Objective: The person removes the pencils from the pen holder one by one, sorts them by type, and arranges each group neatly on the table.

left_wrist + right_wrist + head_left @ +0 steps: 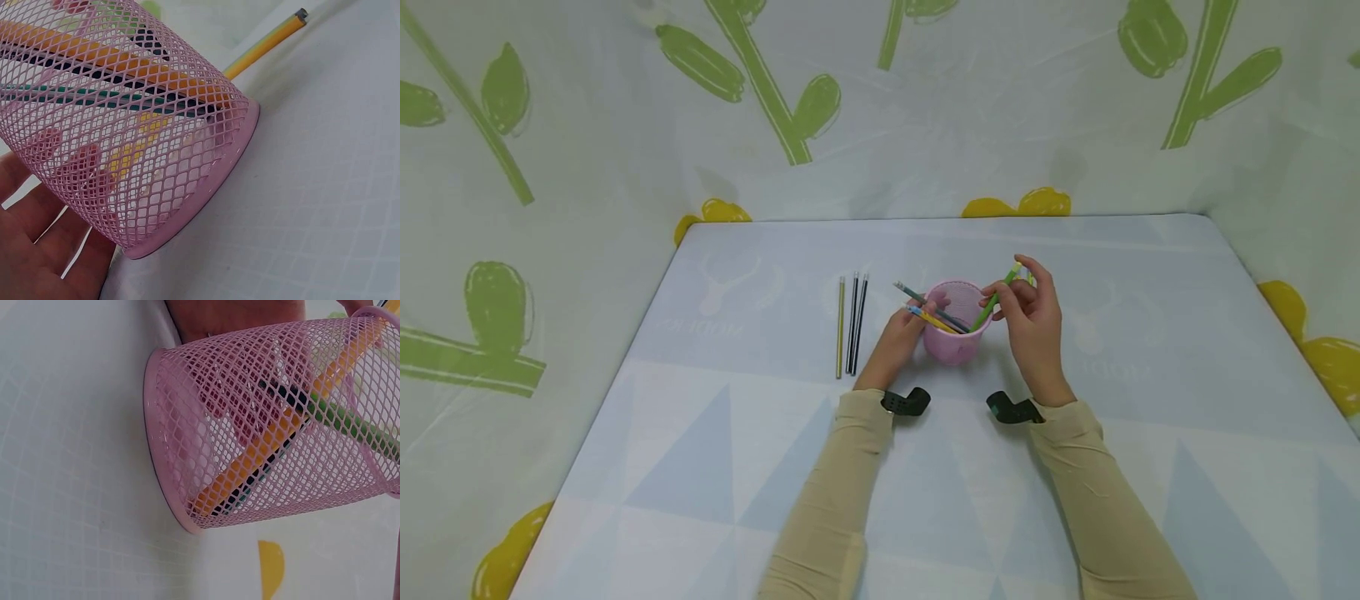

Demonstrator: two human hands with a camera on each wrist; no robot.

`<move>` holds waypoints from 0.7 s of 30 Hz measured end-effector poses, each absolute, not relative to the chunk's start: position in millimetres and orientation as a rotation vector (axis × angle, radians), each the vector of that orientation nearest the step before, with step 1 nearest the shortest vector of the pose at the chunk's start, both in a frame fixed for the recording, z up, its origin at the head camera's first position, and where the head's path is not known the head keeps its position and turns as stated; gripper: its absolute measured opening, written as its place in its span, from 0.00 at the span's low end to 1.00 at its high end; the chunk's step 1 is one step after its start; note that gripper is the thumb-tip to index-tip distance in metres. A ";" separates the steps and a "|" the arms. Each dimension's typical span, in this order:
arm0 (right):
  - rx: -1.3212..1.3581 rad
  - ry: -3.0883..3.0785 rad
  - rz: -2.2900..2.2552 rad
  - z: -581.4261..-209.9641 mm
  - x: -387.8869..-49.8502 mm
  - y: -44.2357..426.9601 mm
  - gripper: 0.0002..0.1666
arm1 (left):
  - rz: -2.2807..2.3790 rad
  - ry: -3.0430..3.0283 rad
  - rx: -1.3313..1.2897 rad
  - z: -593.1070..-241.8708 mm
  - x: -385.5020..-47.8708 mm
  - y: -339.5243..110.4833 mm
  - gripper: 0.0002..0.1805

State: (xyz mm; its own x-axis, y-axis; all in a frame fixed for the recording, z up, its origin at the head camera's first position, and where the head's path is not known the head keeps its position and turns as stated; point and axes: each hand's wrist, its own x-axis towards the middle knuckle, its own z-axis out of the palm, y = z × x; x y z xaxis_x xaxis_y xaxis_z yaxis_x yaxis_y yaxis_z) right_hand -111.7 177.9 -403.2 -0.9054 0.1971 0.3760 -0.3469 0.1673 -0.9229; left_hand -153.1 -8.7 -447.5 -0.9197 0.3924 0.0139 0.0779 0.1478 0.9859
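A pink mesh cup [953, 350] stands on the table, with my left hand [897, 342] holding its left side; the fingers [37, 219] reach round behind the mesh [181, 162]. An orange pencil [934, 320] and dark pencils [943, 315] lean leftward in it. My right hand [1036, 325] pinches a green pencil [996, 298] at the cup's right rim, its lower part inside. Through the mesh in the right wrist view the green pencil [350, 423] slants, its dark end above the cup's base. Something yellow-green also shows by the right fingers, partly hidden.
Left of the cup, a gold pencil [840, 329] and several dark pencils [856, 325] lie side by side on the table [737, 467]. Curtains with green leaves [700, 62] and yellow shapes enclose the table's back and sides.
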 end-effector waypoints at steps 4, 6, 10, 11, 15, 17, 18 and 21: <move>0.148 -2.054 1.730 -403.5 -113.2 178.4 0.21 | 1.844 2.194 0.468 -449.0 -153.4 -8.9 0.30; 0.153 -2.046 1.719 -405.0 -114.8 179.3 0.18 | 1.843 2.193 0.471 -449.8 -153.8 -8.6 0.31; 0.157 -2.024 1.749 -398.9 -111.3 177.0 0.14 | 1.837 2.175 0.471 -448.7 -153.6 -9.6 0.32; 0.162 -2.017 1.756 -396.6 -109.8 176.0 0.14 | 1.835 2.167 0.468 -447.2 -153.3 -10.0 0.31; 0.162 -2.015 1.760 -388.6 -104.3 172.2 0.14 | 1.824 2.139 0.474 -433.8 -147.6 -12.0 0.27; 0.162 -2.014 1.760 -386.7 -103.3 171.1 0.14 | 1.810 2.143 0.479 -427.0 -144.3 -12.7 0.26; 0.160 -2.014 1.761 -386.1 -103.0 170.8 0.14 | 1.805 2.141 0.487 -424.2 -142.6 -13.0 0.26; 0.153 -2.011 1.767 -385.9 -102.6 170.1 0.15 | 1.778 2.165 0.465 -420.2 -139.8 -13.7 0.27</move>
State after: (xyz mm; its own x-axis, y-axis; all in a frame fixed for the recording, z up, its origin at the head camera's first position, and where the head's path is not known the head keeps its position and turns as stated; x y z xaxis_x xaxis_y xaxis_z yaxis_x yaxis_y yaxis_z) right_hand -102.6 170.1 -385.9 -0.8900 0.2111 0.4041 -0.3736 0.1704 -0.9118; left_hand -139.8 -13.7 -420.2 -0.9025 0.4300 -0.0259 0.0582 0.1813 0.9817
